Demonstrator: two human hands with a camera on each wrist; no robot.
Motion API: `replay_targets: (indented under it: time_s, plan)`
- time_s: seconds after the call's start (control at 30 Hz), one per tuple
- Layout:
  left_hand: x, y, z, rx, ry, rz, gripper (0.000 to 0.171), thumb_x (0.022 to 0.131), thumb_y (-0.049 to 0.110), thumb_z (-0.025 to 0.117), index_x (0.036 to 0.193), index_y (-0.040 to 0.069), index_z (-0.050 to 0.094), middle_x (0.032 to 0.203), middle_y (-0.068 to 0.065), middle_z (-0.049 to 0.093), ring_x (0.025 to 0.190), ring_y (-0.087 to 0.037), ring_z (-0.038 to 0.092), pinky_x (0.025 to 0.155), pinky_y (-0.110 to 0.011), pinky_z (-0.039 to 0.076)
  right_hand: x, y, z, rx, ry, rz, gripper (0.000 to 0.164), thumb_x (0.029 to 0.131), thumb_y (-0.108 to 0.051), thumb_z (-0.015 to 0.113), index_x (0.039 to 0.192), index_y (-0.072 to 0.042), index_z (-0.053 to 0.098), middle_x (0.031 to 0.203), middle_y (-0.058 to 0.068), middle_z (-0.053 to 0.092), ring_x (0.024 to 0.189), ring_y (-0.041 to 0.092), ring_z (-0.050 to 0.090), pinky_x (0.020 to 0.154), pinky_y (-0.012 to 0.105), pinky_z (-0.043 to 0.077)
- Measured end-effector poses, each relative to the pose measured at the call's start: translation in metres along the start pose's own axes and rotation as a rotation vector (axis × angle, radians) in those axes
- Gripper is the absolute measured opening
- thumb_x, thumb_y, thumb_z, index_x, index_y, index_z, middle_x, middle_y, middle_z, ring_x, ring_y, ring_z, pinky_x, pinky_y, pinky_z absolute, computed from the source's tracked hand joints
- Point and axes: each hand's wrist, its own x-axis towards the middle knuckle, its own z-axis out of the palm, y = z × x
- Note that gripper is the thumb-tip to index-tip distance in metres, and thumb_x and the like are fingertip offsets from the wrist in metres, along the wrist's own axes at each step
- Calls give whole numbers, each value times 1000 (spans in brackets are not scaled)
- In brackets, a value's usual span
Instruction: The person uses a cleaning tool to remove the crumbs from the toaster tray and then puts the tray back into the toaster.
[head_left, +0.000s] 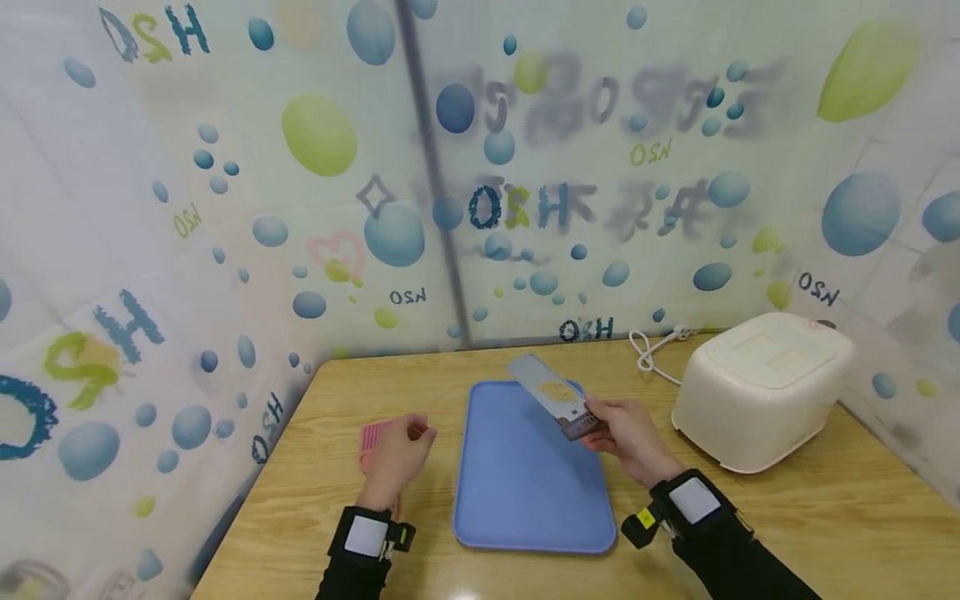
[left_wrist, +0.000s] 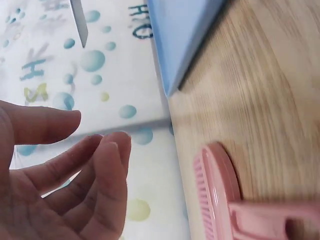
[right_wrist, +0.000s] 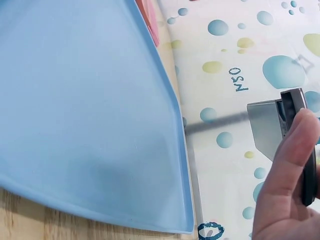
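Note:
My right hand [head_left: 626, 437] grips a flat scraper-like tool [head_left: 551, 392] by its dark end, above the far right part of the blue tray [head_left: 536, 500]. Its plate is thin, shiny and grey, and the right wrist view shows the plate [right_wrist: 265, 125] set into a dark handle. My left hand [head_left: 397, 458] hovers left of the tray with loosely bent fingers, holding nothing; in the left wrist view a gap shows between thumb and fingertips. Below it on the table lies a pink toothed tool [left_wrist: 220, 190] with a handle, partly hidden by the hand in the head view.
A white toaster-like appliance [head_left: 757, 400] stands at the right on the wooden table [head_left: 300, 517]. Its white cord [head_left: 647, 354] lies behind it. A patterned curtain [head_left: 480, 275] hangs along the table's back and sides.

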Motion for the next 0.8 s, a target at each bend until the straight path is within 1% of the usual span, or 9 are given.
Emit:
replay_targets:
  time_s: [0.1,0.23,0.33,0.4,0.6,0.7,0.8]
  plan:
    - [-2,-13,-13,56,37,3,16,96,13,66,104,-1,69,88,-8,67,77,-19,61,66,-36,50,-1,0,-2,-1,-3,-2,50,109,-22,45,137,19,43,82,8,68,63,12,67,60,24,56]
    - [-7,-30,-28,126,86,6,16,96,12,65,105,-1,69,91,-8,68,81,-20,62,69,-37,50,-1,0,-3,5,-13,-4,49,109,-22,46,136,19,44,81,8,69,62,11,67,59,24,56]
    - [-9,-39,-36,162,110,20,17,95,11,66,105,-2,69,91,-10,68,82,-22,63,71,-39,52,-1,0,-5,6,-23,-1,49,109,-22,46,135,20,45,81,8,69,62,11,66,59,23,55]
    - [-10,-43,-39,176,113,24,18,95,10,67,106,-3,69,92,-11,69,83,-23,64,72,-41,53,0,0,-5,-2,-23,4,50,110,-23,45,136,19,45,82,8,69,62,11,66,60,23,55]
    - [-9,-51,-44,234,78,-8,26,93,10,67,114,-6,68,99,-16,69,89,-28,65,75,-45,55,-2,-1,-5,-26,-28,14,51,110,-26,44,137,17,47,87,10,69,63,12,65,62,24,56]
    - [-8,-57,-46,269,32,-10,28,92,6,67,116,-7,68,102,-18,69,92,-30,66,78,-48,55,-2,0,-5,-21,-32,13,51,110,-25,45,137,18,46,86,10,69,62,12,65,61,24,56]
    - [-8,-61,-48,279,-21,-10,27,90,2,66,116,-7,68,106,-20,69,95,-33,66,81,-52,54,-3,0,-5,-5,-27,12,50,109,-24,47,135,19,46,83,9,69,61,11,65,60,23,55]
